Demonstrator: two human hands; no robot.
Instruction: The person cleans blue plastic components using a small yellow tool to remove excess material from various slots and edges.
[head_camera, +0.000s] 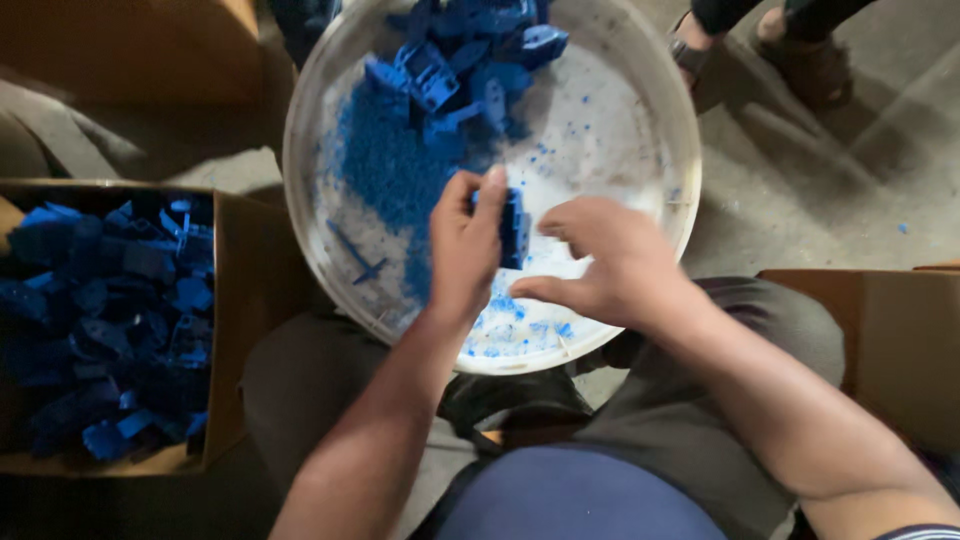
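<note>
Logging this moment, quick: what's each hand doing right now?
Left hand: closed on a blue plastic part over the white basin.
Right hand: fingers curled beside that part; whether it grips cannot be told.

close head view, straight down

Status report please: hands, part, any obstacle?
Left hand grips small blue plastic part. Right hand touches it. Both over round white basin. Nothing blocking.

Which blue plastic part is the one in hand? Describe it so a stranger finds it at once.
Start at the big round white basin on the floor in front of the seated person. Over its near half, the left hand and right hand meet. The blue part is pinched in the left hand's fingers; unlike the parts piled at the basin's far side, it is lifted and alone.
</note>
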